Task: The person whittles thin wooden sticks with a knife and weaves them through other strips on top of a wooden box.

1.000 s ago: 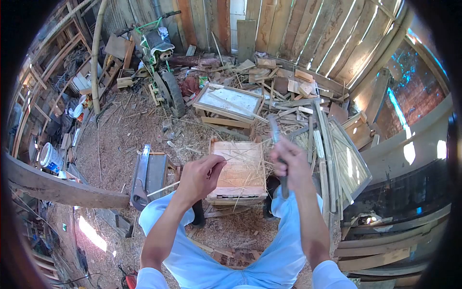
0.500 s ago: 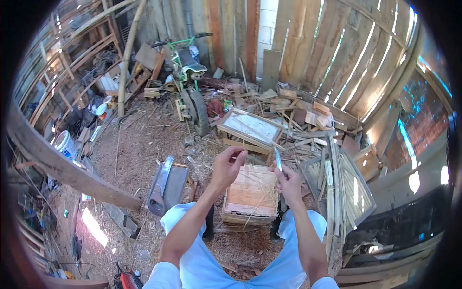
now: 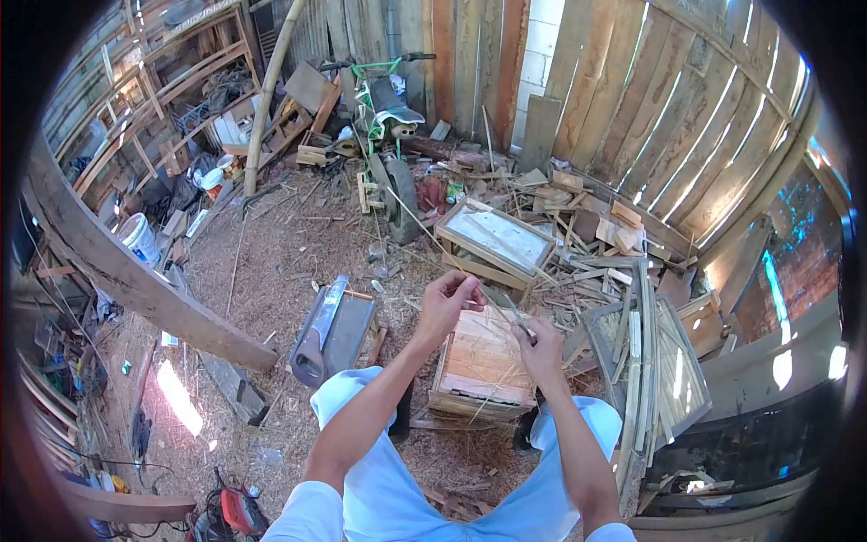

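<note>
My left hand [image 3: 449, 307] is closed in a pinch on a thin strip [image 3: 417, 219] of wood or bamboo, which slants up and to the left. My right hand [image 3: 540, 346] is wrapped round the handle of a knife [image 3: 502, 301]. The blade points up and left toward the fingers of my left hand, close to the strip. Below both hands, between my knees, stands a wooden box [image 3: 483, 366] with thin shavings lying on its top.
A handsaw [image 3: 316, 348] lies on a grey board to the left. Ahead are a framed panel [image 3: 497, 237], a small green bike [image 3: 388, 117] and scrap wood [image 3: 578, 203]. Long slats [image 3: 643, 361] lean at the right. A curved beam [image 3: 153, 289] crosses the left side.
The knife has tilted from nearly upright to pointing left, nearer my left hand. The strip shows more clearly in my left hand. The view has shifted, so the surroundings sit further right.
</note>
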A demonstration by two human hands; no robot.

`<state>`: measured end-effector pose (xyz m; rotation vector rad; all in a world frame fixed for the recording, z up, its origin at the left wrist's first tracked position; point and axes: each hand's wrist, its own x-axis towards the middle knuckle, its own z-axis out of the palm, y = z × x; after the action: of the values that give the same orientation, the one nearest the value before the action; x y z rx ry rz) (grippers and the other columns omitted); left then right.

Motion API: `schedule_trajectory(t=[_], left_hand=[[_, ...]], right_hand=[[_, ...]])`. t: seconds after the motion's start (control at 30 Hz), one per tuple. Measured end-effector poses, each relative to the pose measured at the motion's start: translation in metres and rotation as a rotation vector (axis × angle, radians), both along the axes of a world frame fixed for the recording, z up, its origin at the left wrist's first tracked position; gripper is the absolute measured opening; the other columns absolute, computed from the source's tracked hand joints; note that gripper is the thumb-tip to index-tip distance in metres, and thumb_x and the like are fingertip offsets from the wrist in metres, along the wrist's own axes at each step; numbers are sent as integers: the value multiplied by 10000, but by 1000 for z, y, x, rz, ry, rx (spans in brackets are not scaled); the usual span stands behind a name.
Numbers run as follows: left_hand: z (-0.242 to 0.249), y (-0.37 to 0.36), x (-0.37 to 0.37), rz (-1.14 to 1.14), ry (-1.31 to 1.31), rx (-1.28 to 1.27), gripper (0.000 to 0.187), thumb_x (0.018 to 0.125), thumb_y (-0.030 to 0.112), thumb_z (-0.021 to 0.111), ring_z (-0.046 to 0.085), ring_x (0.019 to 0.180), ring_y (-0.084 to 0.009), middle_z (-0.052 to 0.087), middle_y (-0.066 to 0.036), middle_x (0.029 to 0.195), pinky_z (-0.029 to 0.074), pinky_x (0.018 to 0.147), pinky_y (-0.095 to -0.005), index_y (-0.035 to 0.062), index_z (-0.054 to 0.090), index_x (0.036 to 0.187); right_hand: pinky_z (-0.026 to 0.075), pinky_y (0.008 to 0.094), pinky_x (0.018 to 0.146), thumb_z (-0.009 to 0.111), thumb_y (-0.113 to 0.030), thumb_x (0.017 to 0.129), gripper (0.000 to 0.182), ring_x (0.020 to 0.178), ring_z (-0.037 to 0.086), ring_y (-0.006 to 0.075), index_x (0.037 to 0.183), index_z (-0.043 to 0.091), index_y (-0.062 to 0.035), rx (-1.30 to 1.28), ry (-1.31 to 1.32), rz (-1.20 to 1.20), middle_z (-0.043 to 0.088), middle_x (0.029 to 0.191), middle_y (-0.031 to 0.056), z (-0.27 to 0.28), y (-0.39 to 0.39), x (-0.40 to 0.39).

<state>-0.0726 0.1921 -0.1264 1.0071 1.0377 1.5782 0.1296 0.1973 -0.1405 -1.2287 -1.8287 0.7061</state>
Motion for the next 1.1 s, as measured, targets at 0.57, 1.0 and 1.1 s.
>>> schedule_trajectory(t=[0.57, 1.0, 1.1], left_hand=[[16, -6, -92, 498, -118, 23, 124, 915, 133, 589, 619, 717, -122, 612, -44, 818, 544, 599, -260, 33, 589, 990], [1, -21, 1, 54, 1212, 179, 86, 796, 102, 647, 635, 760, -325, 658, -133, 861, 496, 643, -396, 63, 657, 873], [-5, -25, 12, -3, 1154, 202, 112, 841, 130, 621, 632, 696, -319, 659, -138, 825, 491, 611, -398, 34, 651, 889]], right_hand=[[467, 407, 678, 631, -105, 813, 102, 781, 601, 355, 867, 653, -21, 157, -203, 40, 611, 867, 137, -2, 26, 51], [514, 367, 648, 654, -143, 814, 124, 789, 645, 284, 912, 666, -69, 432, -313, 5, 644, 960, 64, 0, 27, 47], [514, 370, 655, 655, -127, 811, 136, 813, 648, 273, 934, 672, -71, 353, -293, -11, 636, 990, 78, 5, 27, 46]])
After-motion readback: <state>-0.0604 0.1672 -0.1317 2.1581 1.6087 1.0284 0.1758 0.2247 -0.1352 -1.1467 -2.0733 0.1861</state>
